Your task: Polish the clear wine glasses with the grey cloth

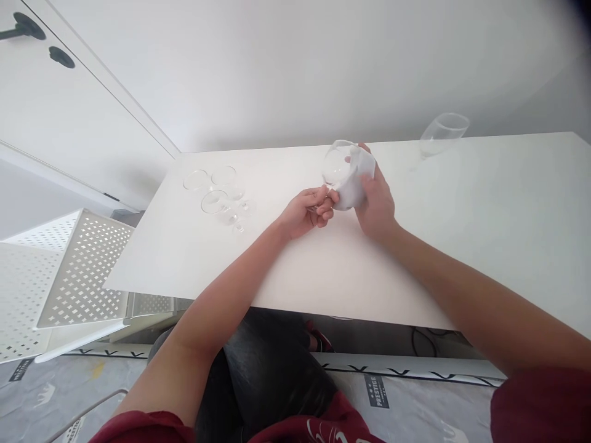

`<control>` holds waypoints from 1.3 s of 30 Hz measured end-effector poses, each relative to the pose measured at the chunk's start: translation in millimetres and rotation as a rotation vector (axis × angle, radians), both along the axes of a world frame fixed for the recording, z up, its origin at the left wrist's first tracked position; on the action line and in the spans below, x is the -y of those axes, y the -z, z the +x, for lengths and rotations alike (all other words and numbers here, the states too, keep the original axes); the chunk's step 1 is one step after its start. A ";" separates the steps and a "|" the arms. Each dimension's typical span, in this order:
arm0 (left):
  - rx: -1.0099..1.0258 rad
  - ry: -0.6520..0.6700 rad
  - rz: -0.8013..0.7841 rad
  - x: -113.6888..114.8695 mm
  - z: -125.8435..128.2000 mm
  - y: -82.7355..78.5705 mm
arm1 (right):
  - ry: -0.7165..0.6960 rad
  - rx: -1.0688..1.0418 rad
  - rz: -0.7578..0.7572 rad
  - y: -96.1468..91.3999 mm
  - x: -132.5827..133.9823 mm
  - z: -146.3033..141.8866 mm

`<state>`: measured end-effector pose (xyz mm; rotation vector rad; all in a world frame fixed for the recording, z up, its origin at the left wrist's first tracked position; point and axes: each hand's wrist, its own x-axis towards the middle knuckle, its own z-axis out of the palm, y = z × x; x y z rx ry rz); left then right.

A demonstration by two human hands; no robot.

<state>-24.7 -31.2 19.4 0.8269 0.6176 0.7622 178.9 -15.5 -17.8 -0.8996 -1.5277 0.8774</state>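
Above the white table, my left hand (307, 212) is closed around the lower part of a clear wine glass (336, 161), near its stem. The glass is tilted, its round bowl pointing away from me. My right hand (379, 203) presses a white cloth (351, 189) against the right side of the bowl, with the fingers curled around it. Part of the glass is hidden behind the cloth and fingers. To the left stands a small group of clear stemmed glasses (213, 202), and a taller, narrower glass (443, 132) is at the right, near the wall.
The white table (286, 277) runs along a pale wall (295, 74). White perforated racks (87, 264) stand beyond its left end. A door with a dark handle (28, 26) is at upper left. Under the table, dark cables (422, 341) lie near a printed grey floor covering (406, 400).
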 end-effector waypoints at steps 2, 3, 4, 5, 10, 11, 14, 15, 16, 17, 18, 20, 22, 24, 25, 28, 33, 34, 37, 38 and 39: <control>-0.054 -0.019 0.037 0.1 3.2 3.6 | -0.060 -0.171 -0.131 3.9 -7.2 3.7; -0.085 -0.018 0.057 0.0 4.7 5.4 | -0.074 -0.239 -0.167 4.0 -9.9 5.7; -0.114 -0.013 0.076 -0.2 6.0 6.8 | -0.071 -0.272 -0.181 2.9 -11.2 6.9; -0.135 -0.007 0.095 -0.4 6.9 7.7 | -0.067 -0.297 -0.192 0.7 -10.8 6.9; -0.101 -0.043 0.144 -1.2 6.3 5.3 | -0.174 -0.353 -0.353 -14.1 4.8 -4.9; -0.095 -0.051 0.148 -1.3 5.7 4.9 | -0.190 -0.358 -0.367 -15.7 6.2 -6.2; -0.135 -0.028 0.168 -1.4 5.1 6.7 | -0.112 -0.450 -0.332 -17.2 3.7 -3.7; -0.153 -0.010 0.176 -1.6 5.1 7.8 | -0.074 -0.488 -0.319 -17.4 2.0 -2.1; -0.162 0.008 0.184 -1.8 5.1 8.8 | -0.053 -0.508 -0.316 -17.8 0.8 -0.8; -0.161 0.018 0.192 -2.0 5.1 9.5 | -0.056 -0.501 -0.321 -18.3 0.3 -0.3; -0.150 0.018 0.203 -2.3 4.9 9.8 | -0.084 -0.467 -0.330 -18.9 0.7 -0.5; -0.119 -0.002 0.219 -2.8 4.4 9.1 | -0.164 -0.355 -0.329 -19.4 2.7 -2.5; -0.106 -0.026 0.214 -2.9 4.3 7.8 | -0.172 -0.274 -0.271 -17.9 4.4 -4.2; -0.113 -0.033 0.192 -2.6 4.9 7.4 | -0.062 -0.233 -0.142 -14.5 4.4 -3.7; -0.109 -0.037 0.185 -2.4 5.4 7.7 | 0.019 -0.217 -0.065 -12.6 4.1 -2.7; -0.060 -0.053 0.190 -2.1 6.6 9.8 | 0.199 -0.121 0.176 -9.6 5.0 -0.4; -0.085 -0.095 0.199 -5.2 6.0 17.7 | 0.058 0.242 0.449 -11.4 13.7 -6.9; -0.096 -0.102 0.198 -6.3 6.1 19.5 | 0.033 0.279 0.492 -11.6 14.4 -8.2; -0.074 -0.113 0.219 -8.6 7.3 23.7 | 0.149 0.293 0.602 -11.5 12.4 -8.3; -0.056 -0.112 0.244 -9.0 7.8 24.5 | 0.220 0.282 0.629 -11.6 11.0 -7.4; -0.041 -0.111 0.276 -9.3 8.1 25.2 | 0.277 0.273 0.646 -11.6 9.8 -6.4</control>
